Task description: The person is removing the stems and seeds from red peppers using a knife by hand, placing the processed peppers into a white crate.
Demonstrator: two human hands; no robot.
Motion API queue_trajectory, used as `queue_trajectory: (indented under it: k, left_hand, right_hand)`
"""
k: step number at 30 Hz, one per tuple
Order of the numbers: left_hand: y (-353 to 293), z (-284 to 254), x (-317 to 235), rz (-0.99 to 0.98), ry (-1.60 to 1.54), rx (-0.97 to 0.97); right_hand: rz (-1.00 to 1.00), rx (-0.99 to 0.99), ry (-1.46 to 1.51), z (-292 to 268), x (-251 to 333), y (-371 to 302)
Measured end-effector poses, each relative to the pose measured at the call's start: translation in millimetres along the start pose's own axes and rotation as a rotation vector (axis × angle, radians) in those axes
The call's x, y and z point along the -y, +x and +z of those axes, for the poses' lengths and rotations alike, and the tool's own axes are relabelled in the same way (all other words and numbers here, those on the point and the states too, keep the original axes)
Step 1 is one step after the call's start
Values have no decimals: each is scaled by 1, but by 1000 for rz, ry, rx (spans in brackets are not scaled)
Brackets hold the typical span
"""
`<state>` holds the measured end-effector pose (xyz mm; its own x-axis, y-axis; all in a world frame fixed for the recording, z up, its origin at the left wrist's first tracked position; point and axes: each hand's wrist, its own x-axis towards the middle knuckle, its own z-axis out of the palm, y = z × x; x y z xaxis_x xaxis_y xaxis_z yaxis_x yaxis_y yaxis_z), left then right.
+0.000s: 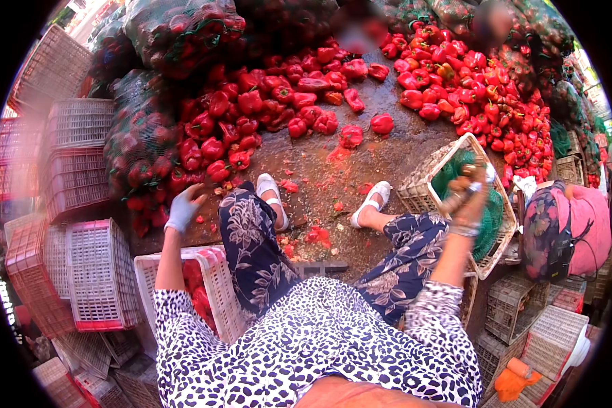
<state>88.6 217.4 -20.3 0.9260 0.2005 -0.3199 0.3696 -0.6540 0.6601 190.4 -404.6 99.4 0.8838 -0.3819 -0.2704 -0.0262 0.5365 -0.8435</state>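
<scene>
My left hand, in a pale glove with bare fingertips, is held beside the edge of the left heap of red bell peppers. Its fingers are stretched and apart, with nothing between them. Below that forearm stands a white crate with a red rim, partly filled with red peppers. My right hand is raised over a pale plastic crate with green netting in it. Motion smears its fingers, and I cannot make out whether they hold anything.
A second pepper heap lies at the far right, with filled mesh sacks at the back left. Stacked crates line the left side. Pepper scraps litter the wet floor. A pink and dark bag sits at the right.
</scene>
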Motion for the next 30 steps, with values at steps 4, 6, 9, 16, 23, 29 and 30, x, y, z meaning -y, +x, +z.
queue_trajectory:
  k: [4, 6, 9, 16, 23, 29, 30]
  left_hand:
    - [79, 60, -53, 141, 16, 144]
    - [109, 87, -70, 192, 111, 211]
    - [152, 129, -47, 192, 71, 296]
    - [193, 203, -51, 125, 29, 377]
    - [198, 248, -15, 116, -189, 299]
    - [186, 257, 3, 105, -192, 283]
    - [184, 258, 6, 77, -225, 297]
  right_hand:
    - [597, 84, -186, -1, -196, -4]
    - [753, 264, -505, -4, -265, -14]
    - [652, 498, -941, 33, -305, -9]
    - [442, 144, -885, 88, -394, 143]
    - [403, -45, -684, 164, -471, 232]
    - [320, -104, -712, 174, -526, 248]
    - [323, -144, -744, 174, -530, 248]
